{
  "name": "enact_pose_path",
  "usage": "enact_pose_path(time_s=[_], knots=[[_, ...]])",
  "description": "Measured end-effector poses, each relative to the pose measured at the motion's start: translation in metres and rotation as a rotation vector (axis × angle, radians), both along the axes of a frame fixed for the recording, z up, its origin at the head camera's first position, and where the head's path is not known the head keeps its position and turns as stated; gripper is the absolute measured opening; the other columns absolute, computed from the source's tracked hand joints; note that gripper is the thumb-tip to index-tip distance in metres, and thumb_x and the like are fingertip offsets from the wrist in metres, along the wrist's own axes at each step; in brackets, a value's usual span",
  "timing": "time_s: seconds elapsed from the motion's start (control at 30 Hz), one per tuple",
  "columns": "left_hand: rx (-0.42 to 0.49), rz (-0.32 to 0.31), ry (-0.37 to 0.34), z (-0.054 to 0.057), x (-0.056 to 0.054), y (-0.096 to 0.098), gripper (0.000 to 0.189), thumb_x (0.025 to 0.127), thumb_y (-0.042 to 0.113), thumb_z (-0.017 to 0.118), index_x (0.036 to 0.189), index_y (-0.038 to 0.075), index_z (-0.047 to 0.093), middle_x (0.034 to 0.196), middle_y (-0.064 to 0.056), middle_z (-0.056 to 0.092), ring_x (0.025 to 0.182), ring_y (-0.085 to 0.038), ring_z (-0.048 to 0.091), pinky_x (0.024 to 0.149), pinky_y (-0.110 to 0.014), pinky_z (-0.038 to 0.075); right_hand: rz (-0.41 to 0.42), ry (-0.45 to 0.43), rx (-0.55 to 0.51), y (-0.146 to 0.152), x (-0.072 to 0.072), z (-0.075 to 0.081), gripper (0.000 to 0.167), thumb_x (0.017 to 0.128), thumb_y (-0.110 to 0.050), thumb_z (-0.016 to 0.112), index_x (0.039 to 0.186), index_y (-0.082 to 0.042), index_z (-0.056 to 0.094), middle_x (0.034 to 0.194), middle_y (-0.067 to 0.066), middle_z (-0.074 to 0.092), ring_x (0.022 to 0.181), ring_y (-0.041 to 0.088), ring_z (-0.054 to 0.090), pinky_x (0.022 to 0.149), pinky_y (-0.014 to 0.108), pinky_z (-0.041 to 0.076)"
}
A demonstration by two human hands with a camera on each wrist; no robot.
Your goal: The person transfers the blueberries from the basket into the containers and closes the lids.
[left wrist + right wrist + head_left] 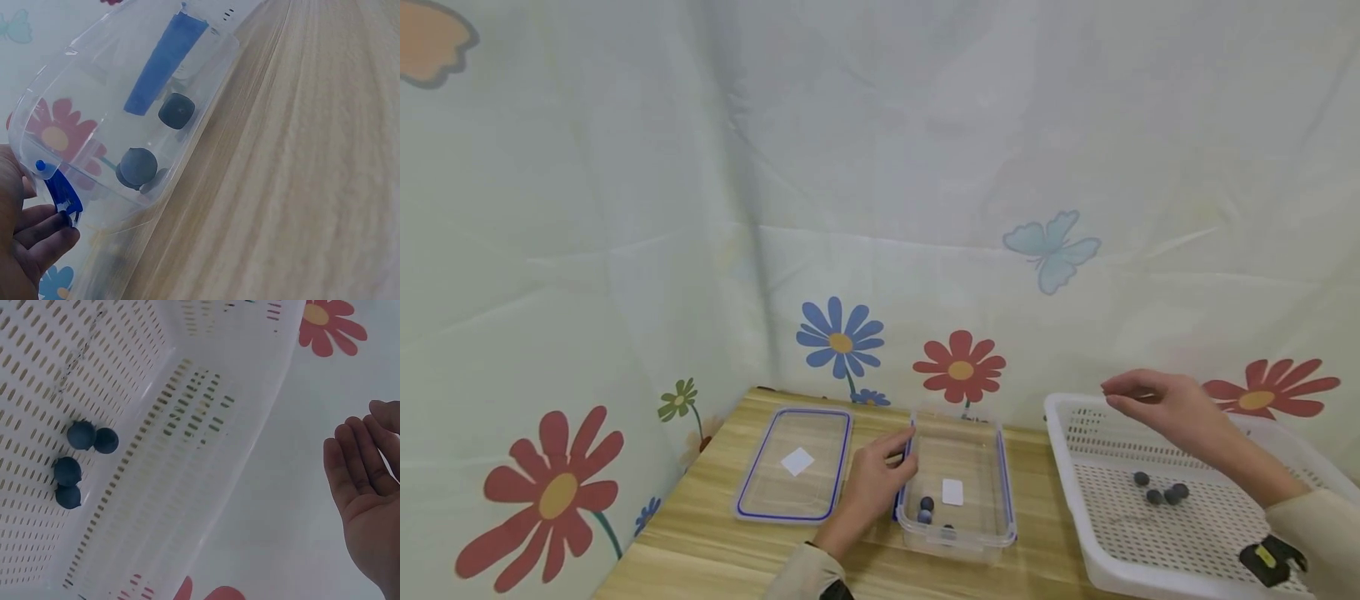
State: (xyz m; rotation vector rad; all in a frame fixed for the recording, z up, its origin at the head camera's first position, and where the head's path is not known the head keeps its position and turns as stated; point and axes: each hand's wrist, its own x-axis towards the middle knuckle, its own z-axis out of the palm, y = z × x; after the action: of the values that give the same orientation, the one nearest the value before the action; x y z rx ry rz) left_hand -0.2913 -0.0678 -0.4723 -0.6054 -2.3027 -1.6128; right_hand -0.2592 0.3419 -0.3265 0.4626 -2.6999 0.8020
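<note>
Holding the clear box [958, 458] with the left hand [877, 475], fingers curled at the blue latch [62, 190]. Stands on the table [1033, 508] between lid [793, 487] and white basket [1070, 492], pointing lengthwise away from the person, with dark berries [927, 503] near its front left corner. Seems partway through transferring berries from basket to box; probably calls next for bringing the right hand [1176, 412], raised near the basket, narrow-gapped and apparently holding nothing, down to the four basket berries [1153, 497].
</note>
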Motion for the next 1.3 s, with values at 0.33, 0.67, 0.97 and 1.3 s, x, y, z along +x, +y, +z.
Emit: enact_pose_path(time_s=[0.33,0.67,0.97,1.3], knots=[[0.000,0.006,-0.012,0.003,0.002,0.001,0.042,0.099,0.007,0.069,0.139,-0.003,0.068,0.138,-0.018,0.068,0.121,-0.033,0.069,0.095,-0.040,0.061,-0.062,-0.038,0.036,0.033,-0.010,-0.018,0.032,0.101,-0.025,0.076,0.123,-0.001,0.075,0.113,0.014,0.076,0.105,0.039,0.072,0.072,0.027,0.058],[-0.005,0.000,-0.009,0.003,0.002,0.000,0.042,0.099,0.008,0.069,0.140,-0.003,0.067,0.140,-0.018,0.067,0.122,-0.033,0.068,0.096,-0.041,0.060,-0.106,-0.139,0.049,0.064,-0.012,-0.032,0.038,0.102,-0.025,0.074,0.125,0.005,0.072,0.111,0.017,0.076,0.096,0.031,0.071,0.068,0.027,0.056],[-0.012,0.007,-0.007,0.004,0.003,0.000,0.042,0.099,0.007,0.068,0.139,-0.004,0.067,0.139,-0.018,0.067,0.121,-0.033,0.069,0.095,-0.041,0.060,-0.097,-0.183,0.058,0.089,-0.013,-0.048,0.038,0.098,-0.024,0.079,0.123,0.005,0.074,0.112,0.016,0.076,0.092,0.013,0.069,0.069,0.023,0.057],[-0.008,0.008,-0.019,0.005,0.004,0.000,0.041,0.099,0.006,0.068,0.139,-0.001,0.069,0.138,-0.019,0.068,0.121,-0.033,0.069,0.095,-0.043,0.061,-0.096,-0.270,0.118,0.107,-0.015,-0.060,0.032,0.098,-0.022,0.078,0.116,0.004,0.076,0.105,0.010,0.077,0.087,0.017,0.069,0.069,0.024,0.058]])
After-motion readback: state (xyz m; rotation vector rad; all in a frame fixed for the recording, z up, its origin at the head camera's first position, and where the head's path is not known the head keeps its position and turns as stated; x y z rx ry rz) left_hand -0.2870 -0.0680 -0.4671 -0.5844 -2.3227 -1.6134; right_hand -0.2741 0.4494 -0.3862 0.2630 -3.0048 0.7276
